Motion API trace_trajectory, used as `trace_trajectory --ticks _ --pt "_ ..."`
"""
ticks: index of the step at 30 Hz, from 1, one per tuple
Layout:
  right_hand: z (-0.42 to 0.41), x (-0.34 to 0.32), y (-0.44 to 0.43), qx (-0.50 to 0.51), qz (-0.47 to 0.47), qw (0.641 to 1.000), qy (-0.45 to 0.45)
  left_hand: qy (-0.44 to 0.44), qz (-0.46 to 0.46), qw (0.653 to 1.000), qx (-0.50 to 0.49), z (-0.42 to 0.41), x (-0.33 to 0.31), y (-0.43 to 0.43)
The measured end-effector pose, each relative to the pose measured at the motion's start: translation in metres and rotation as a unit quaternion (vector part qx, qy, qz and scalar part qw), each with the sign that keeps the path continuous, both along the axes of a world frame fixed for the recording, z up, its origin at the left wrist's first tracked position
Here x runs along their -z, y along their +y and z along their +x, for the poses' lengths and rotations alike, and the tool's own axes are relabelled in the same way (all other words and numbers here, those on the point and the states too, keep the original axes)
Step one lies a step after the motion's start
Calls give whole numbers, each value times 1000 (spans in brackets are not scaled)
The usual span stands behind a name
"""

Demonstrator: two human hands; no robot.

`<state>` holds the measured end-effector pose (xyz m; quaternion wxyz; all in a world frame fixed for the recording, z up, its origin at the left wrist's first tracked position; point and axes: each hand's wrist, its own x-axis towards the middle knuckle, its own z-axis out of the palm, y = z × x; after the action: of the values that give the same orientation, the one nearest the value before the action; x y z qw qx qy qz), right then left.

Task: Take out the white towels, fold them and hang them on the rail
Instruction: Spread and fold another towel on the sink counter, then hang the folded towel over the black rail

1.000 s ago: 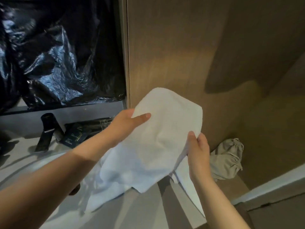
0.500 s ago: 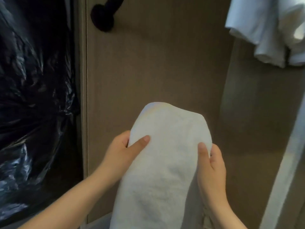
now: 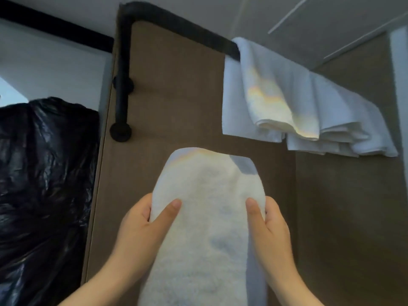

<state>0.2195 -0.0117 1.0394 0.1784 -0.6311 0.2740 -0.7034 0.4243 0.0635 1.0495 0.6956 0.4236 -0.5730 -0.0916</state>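
Observation:
A folded white towel (image 3: 207,217) hangs upright between both hands in front of a brown wall panel. My left hand (image 3: 143,226) grips its left edge with the thumb on the front. My right hand (image 3: 269,230) grips its right edge the same way. Above, a black pipe rail (image 3: 176,25) runs from a wall bracket up and to the right. Several white towels (image 3: 293,107) hang over the rail's right part. The held towel's top edge is below the rail and left of those hanging towels.
A black plastic bag (image 3: 44,184) fills the left side. The brown wall panel (image 3: 172,96) stands behind the towel. A white frame post (image 3: 399,85) rises at the far right. The rail's vertical leg and its round bracket (image 3: 121,129) sit at the panel's left.
The view has tilted up from the counter to the rail. Both hands have raised the folded towel toward the rail, keeping the same grip.

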Motion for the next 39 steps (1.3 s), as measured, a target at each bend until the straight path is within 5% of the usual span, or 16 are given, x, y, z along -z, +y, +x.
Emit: trace_trajectory --ticks 18,27,33,39 --pt "47 -75 37 -133 -142 981 -9 -55 -90 972 -209 19 -68 87" --pt "59 -132 68 -88 -271 957 -59 -107 -175 950 -235 35 -121 109" --pt "53 -191 70 -73 -258 963 -41 -169 -258 925 -223 33 -174 106" --pt "40 -232 65 -1 -269 963 -33 -232 -250 902 -266 35 -216 96"
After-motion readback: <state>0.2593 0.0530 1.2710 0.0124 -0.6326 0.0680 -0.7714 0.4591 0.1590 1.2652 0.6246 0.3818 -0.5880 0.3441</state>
